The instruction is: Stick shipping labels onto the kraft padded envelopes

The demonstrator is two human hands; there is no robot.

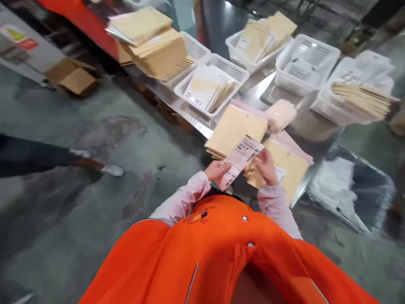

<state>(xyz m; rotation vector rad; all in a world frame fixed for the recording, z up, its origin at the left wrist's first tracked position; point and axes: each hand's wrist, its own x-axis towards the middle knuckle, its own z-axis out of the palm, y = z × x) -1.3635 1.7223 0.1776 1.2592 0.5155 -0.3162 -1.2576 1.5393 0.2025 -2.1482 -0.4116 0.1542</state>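
A long printed shipping label (242,154) is held at a slant in front of my body. Its lower left end is pinched by my left hand (218,170). My right hand (267,164) is closed on its right edge. Behind the label lies a stack of padded envelopes (238,126) with pink strips along the top. A second envelope stack (289,164) rests beside my right hand, with a white label on it partly hidden by that hand. Between the stacks sits a pale pink bundle (281,115), too blurred to name.
Plastic baskets with envelopes line the metal table, among them a white basket (242,76) and a right-hand basket (329,107). A tall envelope pile (161,48) stands at the left. A plastic-lined bin (376,190) is at the right. Another person's leg (38,154) shows on the left.
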